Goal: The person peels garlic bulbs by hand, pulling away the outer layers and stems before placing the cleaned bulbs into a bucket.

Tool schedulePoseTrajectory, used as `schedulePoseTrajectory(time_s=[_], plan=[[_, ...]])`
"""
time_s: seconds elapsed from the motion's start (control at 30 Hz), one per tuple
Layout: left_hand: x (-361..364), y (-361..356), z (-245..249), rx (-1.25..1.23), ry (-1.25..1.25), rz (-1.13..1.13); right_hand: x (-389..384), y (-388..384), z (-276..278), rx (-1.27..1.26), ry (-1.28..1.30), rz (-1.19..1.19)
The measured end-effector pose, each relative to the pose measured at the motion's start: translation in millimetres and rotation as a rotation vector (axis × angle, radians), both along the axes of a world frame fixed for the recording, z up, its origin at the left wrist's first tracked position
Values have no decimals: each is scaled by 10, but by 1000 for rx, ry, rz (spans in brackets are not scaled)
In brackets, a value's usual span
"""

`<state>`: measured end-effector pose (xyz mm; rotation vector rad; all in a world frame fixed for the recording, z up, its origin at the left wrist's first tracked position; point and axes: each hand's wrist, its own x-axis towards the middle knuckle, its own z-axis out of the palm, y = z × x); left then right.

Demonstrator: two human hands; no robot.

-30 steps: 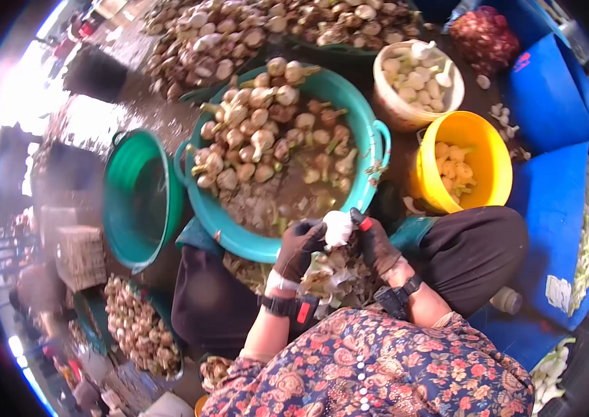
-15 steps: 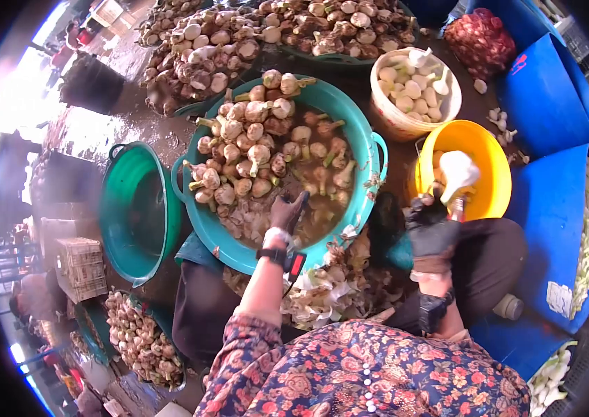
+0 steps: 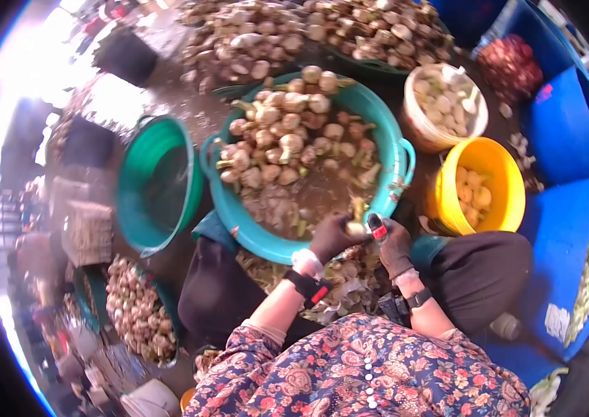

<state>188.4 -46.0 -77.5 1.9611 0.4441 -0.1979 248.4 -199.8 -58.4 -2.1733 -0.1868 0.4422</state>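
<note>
My left hand (image 3: 331, 238), in a dark glove, grips a garlic bulb (image 3: 355, 227) with its stem pointing up, over the near rim of the teal tub (image 3: 239, 235). My right hand (image 3: 395, 247), also gloved, is closed beside it on a small black-and-red tool (image 3: 378, 228); its blade, if any, is hidden. The two hands nearly meet at the bulb. Inside the tub, a heap of unpeeled garlic bulbs (image 3: 287, 142) rises from brown water. To the right stands a yellow bucket (image 3: 440, 201) with several pale peeled bulbs (image 3: 474, 198) inside.
A white bucket (image 3: 423, 135) of peeled bulbs stands behind the yellow one. Left of the tub is a green basin (image 3: 128, 194). Garlic heaps (image 3: 239, 45) lie at the back, peelings (image 3: 343, 292) below my hands. Blue barrels (image 3: 565, 243) line the right side, near a red net sack (image 3: 510, 67).
My right hand has come left from the yellow bucket, where a white bulb was leaving it. My left hand has lifted a garlic bulb from the tub. The view has shifted.
</note>
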Motion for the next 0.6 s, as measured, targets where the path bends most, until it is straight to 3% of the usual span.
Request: schedulePoseTrajectory(time_s=[0.07, 0.17, 0.27, 0.3, 0.33, 0.37, 0.43, 0.53, 0.6], plan=[[-204, -105, 191, 153, -89, -25, -123, 7, -250, -213, -119, 94], [-489, -125, 305, 288, -219, 32, -258, 125, 169, 11, -40, 173], [-665, -170, 346, 351, -181, 135, -304, 101, -197, 7, 68, 234], [-719, -152, 397, 335, -160, 138, -350, 146, -8, 161, 172, 254], [-787, -135, 533, 346, -183, 156, -366, 163, 146, 165, 249, 280], [-833, -120, 634, 352, -210, 158, -336, 116, -73, 160, 210, 349], [-888, -84, 711, 314, -146, 155, -367, 106, 92, 101, 145, 482], [-996, -3, 784, 54, -64, 169, -492, 76, 357, 607, 715, 270], [-1008, -32, 816, 14, -99, 244, -529, 62, 310, 549, 853, 136]])
